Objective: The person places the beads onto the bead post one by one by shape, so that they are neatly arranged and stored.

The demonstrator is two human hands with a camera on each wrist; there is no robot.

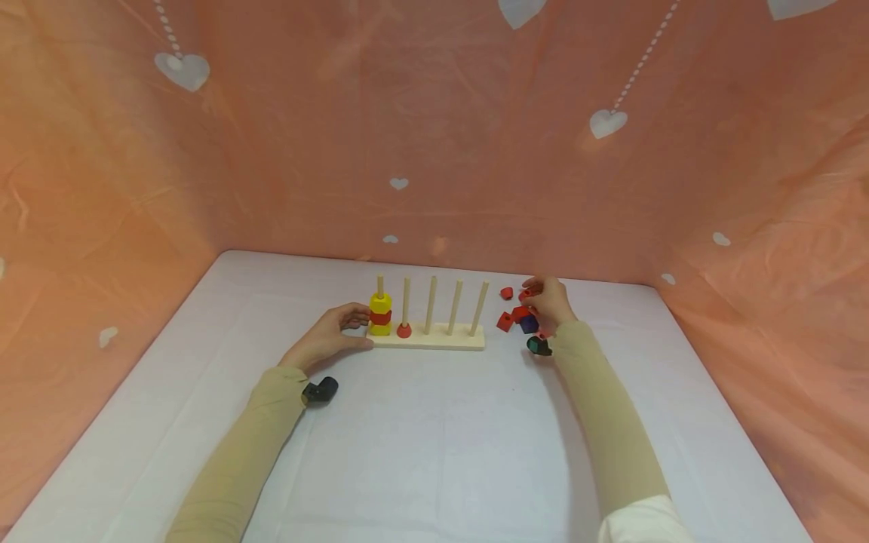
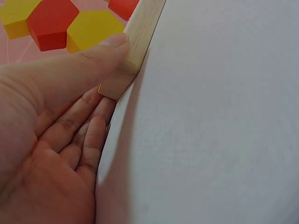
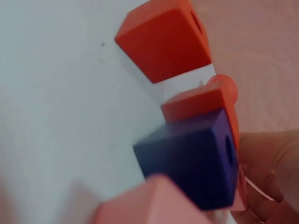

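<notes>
The step in hand looks like sorting pieces onto pegs: the wooden peg rack [image 1: 434,342] sits near the middle of the far edge of the surface [image 1: 407,437], its leftmost peg bearing a yellow and red stack [image 1: 381,303], the second a lone red piece [image 1: 403,331] at its foot. The left grip [image 1: 330,329] is clamped on the rack's left end, thumb over the wood, probably steadying it. The right grip [image 1: 551,300] is among loose red blocks [image 1: 505,322] and a dark blue block [image 1: 529,325], nearer the surface's far right corner; whether its fingertips are closed on a red block cannot be told. The next move likely calls for lifting one piece, hole aligned, over a peg.
</notes>
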